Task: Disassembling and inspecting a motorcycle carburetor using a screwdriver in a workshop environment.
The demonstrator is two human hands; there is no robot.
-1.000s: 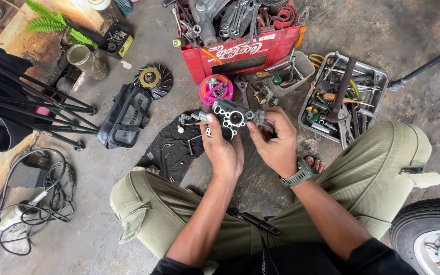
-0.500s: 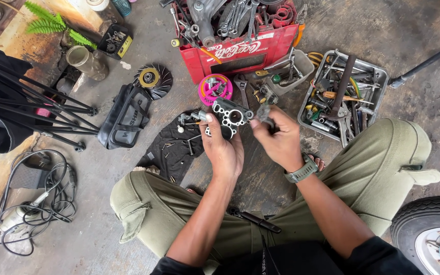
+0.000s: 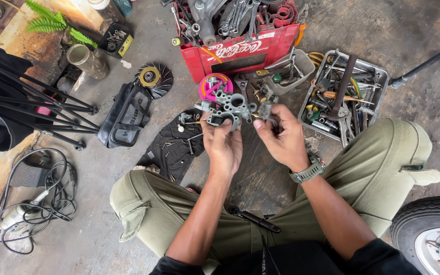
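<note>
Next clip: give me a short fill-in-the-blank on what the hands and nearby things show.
1. The grey metal engine part is held up by the ____ hand.
2. The right hand wears a green ____ at the wrist.
3. The plastic crate full of tools is coloured ____.
4. The black cloth with small parts lies on the ____.

Missing words: left; watch; red; floor

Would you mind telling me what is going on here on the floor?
A person sits cross-legged on a concrete floor. The left hand holds up a grey metal engine part, and the right hand pinches a small dark piece right beside it. Ahead stand a red crate full of tools and a metal tray of tools; a black cloth with small screws lies to the left.
</note>
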